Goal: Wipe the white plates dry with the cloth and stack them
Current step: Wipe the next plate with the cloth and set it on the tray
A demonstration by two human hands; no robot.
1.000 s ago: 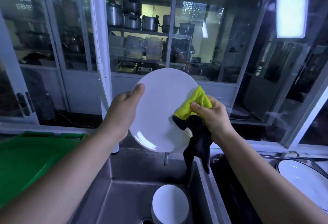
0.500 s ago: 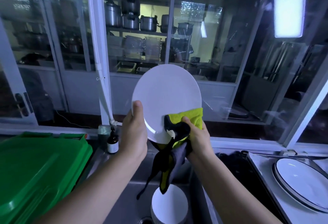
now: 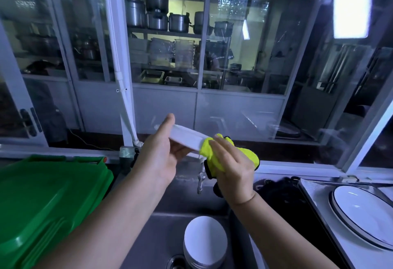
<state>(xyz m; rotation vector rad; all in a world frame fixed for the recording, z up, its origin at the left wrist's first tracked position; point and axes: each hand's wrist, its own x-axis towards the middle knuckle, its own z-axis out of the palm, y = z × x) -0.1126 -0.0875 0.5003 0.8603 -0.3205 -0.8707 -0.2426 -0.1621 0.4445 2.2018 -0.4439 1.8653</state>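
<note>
Far wall is a run of glass panes in pale metal frames (image 3: 200, 98), with solid lower panels. White vertical pipe (image 3: 119, 66) runs down the frame left of centre. Behind the glass is a dim storeroom: metal shelf rack (image 3: 165, 32) with lidded steel pots (image 3: 157, 21) on top, clear containers on the middle level, flat steel trays (image 3: 152, 76) lowest. Bright white rectangular light patch (image 3: 350, 4) far upper right. White window sill (image 3: 297, 167) along the base. Stainless steel sink (image 3: 157, 236) near centre, small metal tap (image 3: 201, 179) above it. Green plastic bin lid (image 3: 46, 200) near left. Light dim, bluish.
</note>
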